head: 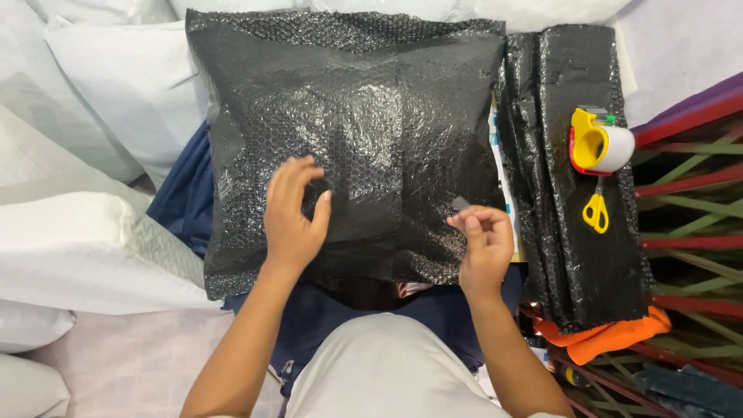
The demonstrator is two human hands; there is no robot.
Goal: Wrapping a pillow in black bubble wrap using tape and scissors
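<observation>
While lying flat, black bubble-wrap parcel nearly square, left hand fingers spread above it, right hand pinching small grey scrap.

Left hand spread (fingers curled), right hand pinching

Bare forearms, no sleeves; hands without rings or gloves; light beige garment
</observation>
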